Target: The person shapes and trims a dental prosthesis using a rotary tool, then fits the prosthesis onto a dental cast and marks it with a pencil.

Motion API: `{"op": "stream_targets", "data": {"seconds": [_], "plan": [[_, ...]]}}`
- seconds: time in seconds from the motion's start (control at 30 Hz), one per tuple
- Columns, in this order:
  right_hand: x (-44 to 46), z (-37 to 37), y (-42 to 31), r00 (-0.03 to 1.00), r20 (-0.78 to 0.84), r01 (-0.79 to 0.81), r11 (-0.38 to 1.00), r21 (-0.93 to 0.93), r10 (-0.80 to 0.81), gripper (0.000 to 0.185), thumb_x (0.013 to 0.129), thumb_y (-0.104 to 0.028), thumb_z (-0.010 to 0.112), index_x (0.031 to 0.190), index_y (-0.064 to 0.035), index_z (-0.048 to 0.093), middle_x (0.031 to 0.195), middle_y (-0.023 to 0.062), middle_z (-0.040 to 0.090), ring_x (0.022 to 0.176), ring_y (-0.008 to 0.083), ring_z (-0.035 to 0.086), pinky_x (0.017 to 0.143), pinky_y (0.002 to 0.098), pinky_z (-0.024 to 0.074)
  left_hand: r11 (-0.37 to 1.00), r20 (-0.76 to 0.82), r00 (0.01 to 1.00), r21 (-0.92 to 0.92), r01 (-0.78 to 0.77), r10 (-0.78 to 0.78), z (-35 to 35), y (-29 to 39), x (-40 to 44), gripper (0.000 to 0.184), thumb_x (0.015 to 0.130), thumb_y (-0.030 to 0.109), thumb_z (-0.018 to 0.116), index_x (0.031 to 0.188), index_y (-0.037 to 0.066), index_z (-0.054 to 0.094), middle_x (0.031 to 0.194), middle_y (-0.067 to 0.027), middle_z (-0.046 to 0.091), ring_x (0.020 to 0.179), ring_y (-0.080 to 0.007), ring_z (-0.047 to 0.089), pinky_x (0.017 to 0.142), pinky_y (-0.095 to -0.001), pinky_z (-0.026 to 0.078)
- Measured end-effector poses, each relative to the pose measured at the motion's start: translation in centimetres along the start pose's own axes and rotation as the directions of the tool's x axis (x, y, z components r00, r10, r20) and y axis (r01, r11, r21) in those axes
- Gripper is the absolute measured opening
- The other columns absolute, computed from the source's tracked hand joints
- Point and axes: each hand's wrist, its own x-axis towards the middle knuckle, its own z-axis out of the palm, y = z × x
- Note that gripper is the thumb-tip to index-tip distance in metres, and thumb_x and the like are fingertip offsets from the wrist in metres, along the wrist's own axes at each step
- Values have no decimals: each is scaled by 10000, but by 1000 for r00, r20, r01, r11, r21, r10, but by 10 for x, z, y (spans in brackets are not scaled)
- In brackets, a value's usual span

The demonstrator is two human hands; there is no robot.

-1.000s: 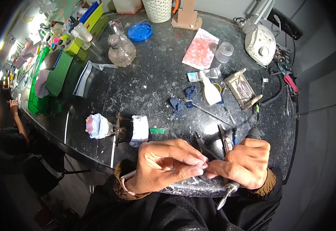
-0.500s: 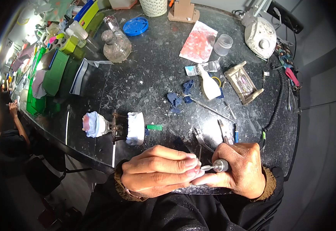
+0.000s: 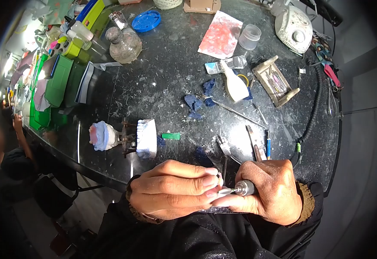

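My right hand [image 3: 271,192] is closed around a rotary handpiece [image 3: 245,187], its metal bur pointing left. The bur's tip lies at the fingertips of my left hand [image 3: 171,190]. Those fingers are pinched on a small pinkish piece [image 3: 220,180], mostly hidden, so I cannot tell its exact kind. Both hands meet low over the table's near edge, with the right thumb stretched beneath the bur. Left of them, a dental articulator [image 3: 129,138] lies opened out, bearing a white plaster cast [image 3: 146,139] and a bluish cast with a pink patch [image 3: 104,135].
Beyond my hands lie a metal spatula [image 3: 224,146], a knife-like tool [image 3: 254,142], a blue pen [image 3: 268,144] and a green block [image 3: 171,136]. Farther off are a white bottle [image 3: 235,86], a wooden tool rack [image 3: 277,82] and a glass flask [image 3: 125,45]. A coiled cord [image 3: 314,108] hangs right.
The view has shifted slightly, so the far tabletop things sit higher. My hands stay together, with the bur still at the left fingertips; the left fingers have shifted a little leftward.
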Motion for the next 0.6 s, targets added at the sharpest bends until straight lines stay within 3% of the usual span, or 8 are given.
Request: {"op": "stream_targets", "data": {"seconds": [0.6], "plan": [[1,1,2,998,-49,45,999,-8,-45,467,726,-495,690,650,-69,515,491,48,491,425,207,547,398,308,411,1000,-29,1000,-14,6,-6,3,-1,-1,212,603,-61,779,789,-41,679,868,-118,642,819,-249,664,676,-257,595]]}}
